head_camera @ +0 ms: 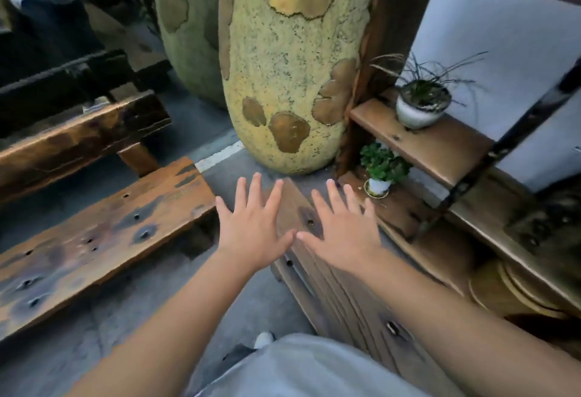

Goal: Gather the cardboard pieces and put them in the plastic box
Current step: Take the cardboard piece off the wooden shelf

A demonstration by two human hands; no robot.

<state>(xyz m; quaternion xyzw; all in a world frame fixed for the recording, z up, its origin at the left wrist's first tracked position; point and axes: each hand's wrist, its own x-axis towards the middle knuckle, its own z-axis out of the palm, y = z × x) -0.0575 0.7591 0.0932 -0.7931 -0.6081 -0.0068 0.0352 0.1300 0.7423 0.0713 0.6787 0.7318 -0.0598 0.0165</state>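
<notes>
My left hand (pixel 253 223) and my right hand (pixel 341 228) are stretched out side by side, palms down, fingers spread, thumbs nearly touching. Both hold nothing. They hover over the end of a dark wooden plank (pixel 301 208) that runs from the foot of a big vase toward me. No cardboard pieces and no plastic box show in this view.
A tall yellow speckled vase (pixel 283 82) stands just beyond my hands, a second greenish one (pixel 185 28) behind it. Wooden benches (pixel 94 239) lie at the left on the grey floor. At the right, a wooden shelf (pixel 434 141) carries two small potted plants (pixel 421 104).
</notes>
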